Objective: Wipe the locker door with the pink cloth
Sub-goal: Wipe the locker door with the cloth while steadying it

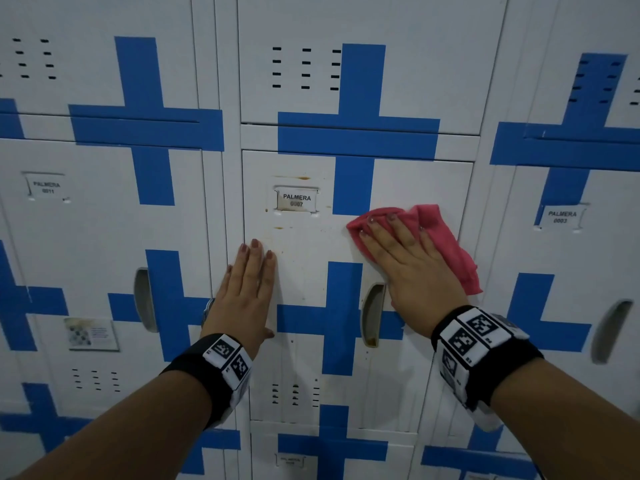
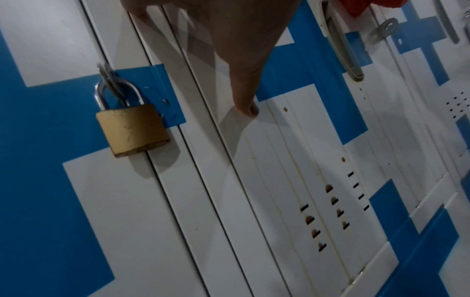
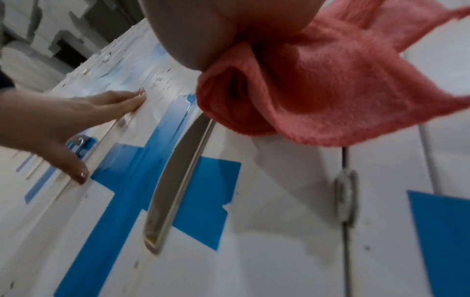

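I am standing in front of the white locker door point(image 1: 304, 278) with the blue crosses on it — the one with the name tag point(image 1: 296, 200) that says PALMERA 0007. My right hand point(image 1: 405, 268) is flat on the pink cloth point(image 1: 446, 244), with my fingers spread out and straight. I am not squeezing the cloth, I am pressing it against the door so it rubs the metal. The cloth sits on the upper right part of the door, just above the handle point(image 1: 372, 313) and right beside the blue stripe. One loose end hangs down past my hand, because I only hold down the middle part.

My left hand point(image 1: 247, 289) is flat too, fingers straight and close together, holding nothing. It lies along the left edge of the door. I think I keep it there so the door does not shake or swing while I push with the other hand.

There are brown spots around the name tag and thin yellow drip lines lower down, near the little air slots point(image 2: 328, 219). The cloth is not on those spots right now, so I think most of the wiping is left to do. The spots by the tag look like the next place to rub.

The locker to the left has a brass padlock point(image 2: 132, 128) on it — that one is not my job.
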Tool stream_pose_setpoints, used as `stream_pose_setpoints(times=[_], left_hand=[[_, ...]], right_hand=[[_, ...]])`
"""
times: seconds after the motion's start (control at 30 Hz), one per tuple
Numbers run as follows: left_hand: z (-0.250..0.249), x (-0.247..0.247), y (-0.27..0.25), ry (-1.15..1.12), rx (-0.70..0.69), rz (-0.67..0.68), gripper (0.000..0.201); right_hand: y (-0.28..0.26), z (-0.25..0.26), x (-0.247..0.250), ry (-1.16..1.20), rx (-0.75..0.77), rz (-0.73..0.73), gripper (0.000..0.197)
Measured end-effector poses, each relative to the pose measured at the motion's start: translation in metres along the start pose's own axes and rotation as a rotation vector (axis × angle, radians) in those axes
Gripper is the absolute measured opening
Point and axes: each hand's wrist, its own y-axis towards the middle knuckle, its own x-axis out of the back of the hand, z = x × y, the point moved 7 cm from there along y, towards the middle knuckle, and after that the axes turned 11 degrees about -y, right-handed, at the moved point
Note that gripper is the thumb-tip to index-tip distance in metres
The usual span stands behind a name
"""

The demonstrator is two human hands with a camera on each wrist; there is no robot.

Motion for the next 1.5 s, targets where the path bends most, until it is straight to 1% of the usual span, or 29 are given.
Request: stream_pose_setpoints(times=[0.07, 0.17, 0.2, 0.3, 0.33, 0.63, 0.83, 0.87, 0.97, 1.1, 1.17, 1.23, 1.33, 1.37, 1.43, 1.47, 1.5], left_hand=[[0.000, 0.000, 0.000, 0.000, -0.004, 0.001, 0.141], [0.000, 0.001, 0.000, -0.002, -0.011, -0.010, 0.143], [0.001, 0.000, 0.000, -0.003, -0.013, -0.008, 0.142], [0.001, -0.001, 0.000, -0.010, -0.020, -0.014, 0.141], [0.001, -0.001, 0.000, -0.007, -0.023, -0.018, 0.142], [0.000, -0.001, -0.001, 0.003, -0.027, -0.025, 0.141], [-0.001, 0.000, -0.001, 0.022, -0.022, -0.017, 0.143], [0.000, 0.000, -0.001, 0.025, -0.020, -0.014, 0.143], [0.000, 0.000, -0.001, 0.031, -0.014, -0.008, 0.144], [-0.001, 0.000, 0.000, 0.046, -0.008, 0.003, 0.143], [0.000, -0.001, -0.001, 0.055, 0.000, 0.016, 0.143], [0.000, 0.001, -0.001, 0.057, 0.012, 0.034, 0.143], [-0.002, 0.005, -0.002, 0.068, 0.014, 0.076, 0.137], [-0.003, 0.007, -0.003, 0.062, 0.015, 0.090, 0.135], [-0.004, 0.012, -0.004, 0.038, 0.019, 0.104, 0.132], [-0.005, 0.015, -0.005, 0.019, 0.027, 0.103, 0.130], [-0.006, 0.018, -0.006, -0.009, 0.040, 0.100, 0.127]], right_hand=[[0.004, -0.006, 0.007, 0.082, -0.098, -0.011, 0.096], [0.018, -0.008, 0.021, 0.115, -0.180, -0.055, 0.101], [0.024, -0.008, 0.024, 0.112, -0.203, -0.064, 0.099], [0.036, -0.002, 0.028, 0.105, -0.264, -0.084, 0.080], [0.038, 0.002, 0.027, 0.098, -0.260, -0.078, 0.079], [0.041, 0.029, 0.023, 0.017, -0.071, 0.000, 0.087], [0.032, 0.042, 0.011, -0.070, 0.093, 0.055, 0.083], [0.030, 0.044, 0.009, -0.078, 0.116, 0.047, 0.083], [0.024, 0.047, 0.003, -0.088, 0.153, 0.034, 0.086], [0.018, 0.047, 0.001, -0.122, 0.201, 0.108, 0.088], [0.015, 0.046, 0.000, -0.125, 0.216, 0.156, 0.093], [0.013, 0.046, 0.005, -0.069, 0.194, 0.144, 0.093], [0.015, 0.044, 0.015, 0.093, 0.114, 0.132, 0.076], [0.016, 0.042, 0.021, 0.192, 0.070, 0.094, 0.070], [0.017, 0.041, 0.038, 0.439, -0.037, -0.044, 0.065], [0.016, 0.037, 0.041, 0.593, -0.106, -0.081, 0.066], [0.013, 0.033, 0.044, 0.774, -0.198, -0.072, 0.067]])
